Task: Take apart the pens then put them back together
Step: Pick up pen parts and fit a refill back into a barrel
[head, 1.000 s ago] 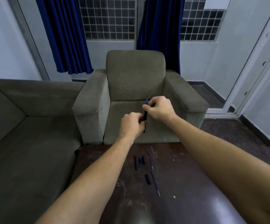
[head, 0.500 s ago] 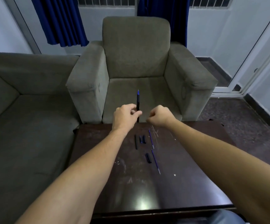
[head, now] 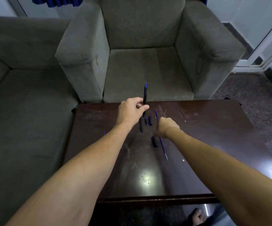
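My left hand (head: 132,111) pinches a black pen body (head: 145,95) and holds it upright, blue tip up, above the far edge of the dark table (head: 205,144). Lower down, my right hand (head: 166,128) hovers over the table as a curled fist, its fingers hidden from me. Loose parts lie around it: a black barrel (head: 141,125), a short blue piece (head: 146,121), a short black piece (head: 150,120), a black cap (head: 154,141) and two thin blue refills (head: 163,150) (head: 156,113).
A grey armchair (head: 148,67) stands right behind the table and a grey sofa (head: 26,111) runs along the left. The table's near edge (head: 156,199) is close to me, with a bare foot (head: 196,217) on the floor below it.
My right hand has let go of the pen's top and dropped to the parts on the table. The left hand keeps the pen upright. My view has tilted down.
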